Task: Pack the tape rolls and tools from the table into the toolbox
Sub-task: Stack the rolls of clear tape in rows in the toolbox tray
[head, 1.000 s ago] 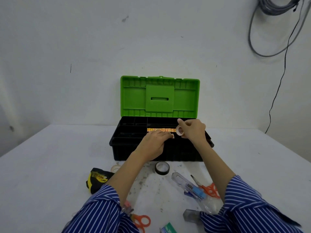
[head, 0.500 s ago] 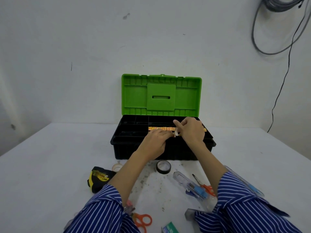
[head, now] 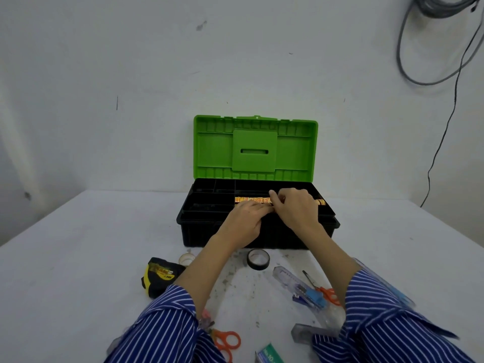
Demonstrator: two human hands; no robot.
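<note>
- Both hands are working over the front compartment of the toolbox (head: 199, 231), whose green lid (head: 255, 148) is standing open against the wall.
- The right hand (head: 296, 208) is hovering above an orange patterned strip (head: 251, 199) lying in the tray; its fingers are curled, but whether its grip is holding anything small cannot be told.
- The left hand (head: 246, 218) is reaching in beside it, fingertips meeting the right hand's; its grip is likewise hidden.
- Judging by this, the person is seating an item in the tray, so the packing is looking early.
- Waiting on the bench (head: 65, 258) are a black tape roll (head: 258, 259), a pale tape roll (head: 186, 258), a yellow tape measure (head: 159, 275), two pairs of orange scissors (head: 226, 341) (head: 328, 294), a stapler (head: 301, 289) and a green box (head: 269, 356).
- The next move is probably calling for withdrawing a hand and picking up the black tape roll, nearest the toolbox.
</note>
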